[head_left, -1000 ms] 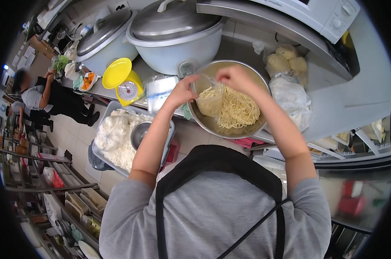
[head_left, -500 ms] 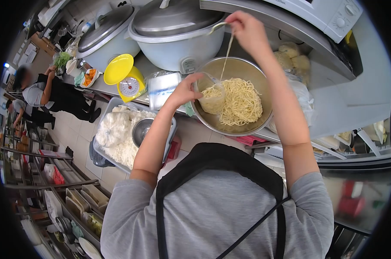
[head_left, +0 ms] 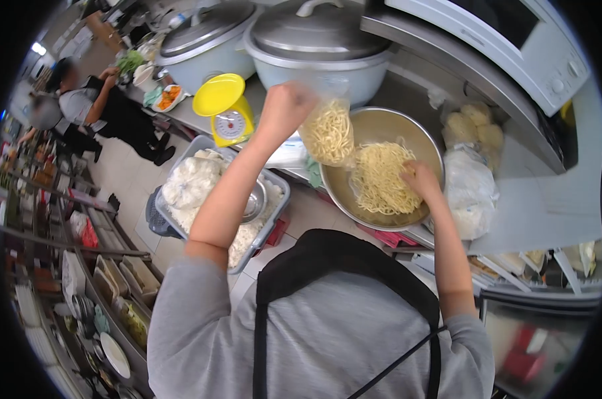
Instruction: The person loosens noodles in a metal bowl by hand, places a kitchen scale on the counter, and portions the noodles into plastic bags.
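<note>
My left hand (head_left: pixel 290 106) is closed on the top of a clear plastic bag of noodles (head_left: pixel 330 133), held up at the left side of a large steel bowl (head_left: pixel 328 179). Loose yellow noodles (head_left: pixel 383 178) lie in the bowl. At their right edge is my right hand (head_left: pixel 420 179), its fingers bent against the noodles; whether it grips any cannot be made out. A yellow scale (head_left: pixel 231 123) stands left of the bag, and a stack of clear plastic bags (head_left: pixel 288 154) lies partly behind my left forearm.
Two large lidded cookers (head_left: pixel 321 63) stand behind. A grey tub (head_left: pixel 281 199) of white rice holds a metal bowl and a filled bag. Right of the steel bowl are filled plastic bags (head_left: pixel 469 193), below a shelf with a white microwave (head_left: pixel 553 73). Two people (head_left: pixel 108 110) stand at far left.
My left hand has lifted the bag of noodles up out of the bowl. My right hand has come down from high above the bowl to the loose noodles. The view has shifted.
</note>
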`<state>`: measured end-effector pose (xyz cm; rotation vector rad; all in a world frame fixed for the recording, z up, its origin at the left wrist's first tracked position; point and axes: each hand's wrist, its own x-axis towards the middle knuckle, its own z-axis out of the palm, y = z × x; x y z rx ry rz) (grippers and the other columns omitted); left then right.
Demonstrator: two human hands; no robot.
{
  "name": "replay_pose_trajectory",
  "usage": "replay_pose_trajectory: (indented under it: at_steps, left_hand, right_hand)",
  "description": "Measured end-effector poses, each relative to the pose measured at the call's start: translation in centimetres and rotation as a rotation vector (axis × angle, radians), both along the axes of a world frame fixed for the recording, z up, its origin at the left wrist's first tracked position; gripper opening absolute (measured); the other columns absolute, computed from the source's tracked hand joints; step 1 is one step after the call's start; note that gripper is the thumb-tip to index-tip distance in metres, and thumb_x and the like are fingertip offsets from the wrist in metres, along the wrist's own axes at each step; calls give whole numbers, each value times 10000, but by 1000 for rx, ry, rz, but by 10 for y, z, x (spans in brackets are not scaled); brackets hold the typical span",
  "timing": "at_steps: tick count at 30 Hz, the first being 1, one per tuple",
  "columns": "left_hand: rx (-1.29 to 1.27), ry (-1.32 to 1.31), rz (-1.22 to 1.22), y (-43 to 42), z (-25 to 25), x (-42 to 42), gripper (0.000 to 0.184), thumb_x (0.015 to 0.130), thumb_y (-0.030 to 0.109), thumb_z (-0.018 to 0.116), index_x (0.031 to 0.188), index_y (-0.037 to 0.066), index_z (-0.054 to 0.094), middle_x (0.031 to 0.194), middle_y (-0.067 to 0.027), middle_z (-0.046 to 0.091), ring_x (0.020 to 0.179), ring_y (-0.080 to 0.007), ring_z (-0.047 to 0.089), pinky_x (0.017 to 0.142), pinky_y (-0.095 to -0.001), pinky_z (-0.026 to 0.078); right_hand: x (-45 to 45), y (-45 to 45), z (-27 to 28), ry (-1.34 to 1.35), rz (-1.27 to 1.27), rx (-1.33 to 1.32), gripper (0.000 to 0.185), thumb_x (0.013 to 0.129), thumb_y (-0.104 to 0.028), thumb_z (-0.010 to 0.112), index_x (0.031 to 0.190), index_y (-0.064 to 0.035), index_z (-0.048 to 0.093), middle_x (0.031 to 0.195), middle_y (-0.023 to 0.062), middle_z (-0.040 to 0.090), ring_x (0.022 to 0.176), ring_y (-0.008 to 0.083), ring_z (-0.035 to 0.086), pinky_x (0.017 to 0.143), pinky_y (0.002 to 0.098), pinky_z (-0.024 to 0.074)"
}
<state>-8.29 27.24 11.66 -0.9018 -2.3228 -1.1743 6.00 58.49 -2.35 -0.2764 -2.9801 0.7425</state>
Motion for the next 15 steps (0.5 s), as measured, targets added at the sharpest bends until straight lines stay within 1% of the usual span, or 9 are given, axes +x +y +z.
replay_pose_trajectory:
  at_steps: [2, 3, 4, 6, 8, 9, 11, 12, 15]
  left_hand:
    - [-62, 142, -17, -20, 12, -9, 76, 702, 38, 626, 746, -24, 631, 652, -69, 581, 563, -99, 559, 542, -212, 432]
    - [42, -59, -38, -34, 18, -20, 86, 710, 54, 629, 743, -24, 636, 665, -60, 595, 568, -87, 556, 545, -214, 437]
    - [36, -51, -18, -49, 27, -31, 86, 710, 54, 629, 743, -24, 636, 665, -60, 595, 568, -87, 556, 545, -214, 437]
    - [60, 31, 144, -75, 48, -53, 88, 719, 58, 621, 744, -24, 641, 660, -51, 608, 569, -93, 565, 538, -215, 441]
    - [-20, 70, 319, -91, 65, -75, 107, 719, 77, 617, 756, -19, 647, 628, -61, 618, 561, -102, 588, 540, -223, 454]
    - [-22, 72, 322, -99, 68, -89, 107, 719, 77, 617, 756, -19, 647, 628, -61, 618, 561, -102, 588, 540, -223, 454]
    - [-74, 149, 461, -119, 63, -122, 157, 664, 174, 637, 710, 27, 664, 633, -141, 619, 584, -262, 615, 593, -330, 485]
    - [-77, 148, 461, -128, 60, -136, 157, 664, 174, 637, 710, 27, 664, 633, -141, 619, 584, -262, 615, 593, -330, 485]
    - [-203, 137, 627, -156, 41, -170, 143, 653, 183, 610, 691, 61, 675, 675, -179, 614, 668, -333, 604, 658, -366, 488]
  right_hand:
    - [9, -8, -15, 30, -9, -59, 297, 735, -245, 624, 967, -62, 601, 988, 153, 562, 946, 329, 520, 842, 382, 408]
    - [10, -8, -26, 67, -24, -92, 294, 738, -247, 622, 966, -63, 601, 987, 145, 564, 953, 323, 514, 857, 378, 398]
    - [11, -9, -30, 74, -4, -99, 294, 738, -247, 622, 966, -63, 601, 987, 145, 564, 953, 323, 514, 857, 378, 398]
    - [11, -11, -33, 173, 9, 20, 284, 744, -249, 616, 963, -69, 604, 985, 132, 567, 953, 317, 507, 869, 381, 386]
    - [12, -12, -30, 185, 18, 25, 273, 752, -246, 609, 961, -71, 605, 981, 130, 568, 939, 320, 510, 861, 390, 385]
    - [11, -12, -30, 180, 17, 33, 271, 751, -242, 609, 960, -68, 604, 981, 129, 568, 931, 320, 509, 854, 390, 388]
    - [10, -11, -30, 174, 15, 39, 270, 751, -238, 609, 959, -66, 604, 980, 129, 568, 923, 320, 509, 848, 390, 390]
    - [9, -11, -30, 183, 15, 48, 265, 751, -232, 607, 956, -64, 604, 977, 128, 568, 918, 320, 507, 842, 388, 393]
    - [9, -11, -33, 194, 17, 53, 256, 752, -225, 605, 951, -63, 603, 969, 127, 568, 913, 317, 503, 829, 385, 397]
